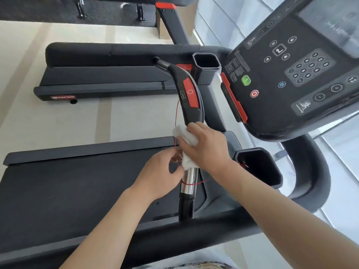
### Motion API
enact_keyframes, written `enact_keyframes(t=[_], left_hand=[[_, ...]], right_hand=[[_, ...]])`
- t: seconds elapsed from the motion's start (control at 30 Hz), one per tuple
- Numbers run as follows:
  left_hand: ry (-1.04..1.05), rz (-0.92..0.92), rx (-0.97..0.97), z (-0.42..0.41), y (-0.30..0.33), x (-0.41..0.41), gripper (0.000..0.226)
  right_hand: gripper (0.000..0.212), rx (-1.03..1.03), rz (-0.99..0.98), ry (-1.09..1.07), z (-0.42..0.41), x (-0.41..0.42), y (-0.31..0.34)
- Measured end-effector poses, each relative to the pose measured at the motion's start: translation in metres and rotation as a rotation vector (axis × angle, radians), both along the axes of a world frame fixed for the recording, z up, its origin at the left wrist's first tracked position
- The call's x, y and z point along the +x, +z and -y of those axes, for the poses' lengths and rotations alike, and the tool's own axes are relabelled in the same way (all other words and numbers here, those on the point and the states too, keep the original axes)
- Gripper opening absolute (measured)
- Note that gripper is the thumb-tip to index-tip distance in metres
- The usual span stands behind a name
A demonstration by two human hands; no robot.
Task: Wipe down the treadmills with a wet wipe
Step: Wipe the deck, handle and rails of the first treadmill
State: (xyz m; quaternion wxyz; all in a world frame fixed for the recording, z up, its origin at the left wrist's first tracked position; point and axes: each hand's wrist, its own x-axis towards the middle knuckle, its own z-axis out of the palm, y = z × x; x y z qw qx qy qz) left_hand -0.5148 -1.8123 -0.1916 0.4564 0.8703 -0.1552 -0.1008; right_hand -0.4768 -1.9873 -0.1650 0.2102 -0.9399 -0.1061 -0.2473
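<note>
A black handlebar (191, 98) with a red stop panel and a chrome grip sensor (189, 181) curves across the near treadmill. My right hand (206, 148) grips the bar with a white wet wipe (184, 133) wrapped round it, just above the chrome part. My left hand (161, 175) is beside it, fingers curled, pinching at a thin red safety cord (176, 121) and the wipe's lower end. The cord loops round the chrome sensor.
The treadmill console (287, 74) with keypad, green and red buttons stands at the right. Two black cup holders (206, 64) (258, 166) flank it. The running belt (77, 191) lies below my arms. A second treadmill (106, 70) stands beyond, across a pale floor strip.
</note>
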Motion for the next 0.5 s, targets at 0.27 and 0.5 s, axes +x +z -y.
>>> enact_keyframes(t=[0.27,0.5], left_hand=[[-0.012,0.009,-0.004,0.004,-0.002,-0.001,0.028],[0.004,-0.019,-0.026,0.002,-0.001,0.001,0.026]], right_hand=[[0.027,0.019,-0.19,-0.165,0.001,0.061,0.035],[0.032,0.087,-0.176,-0.212,-0.007,0.042,0.03]])
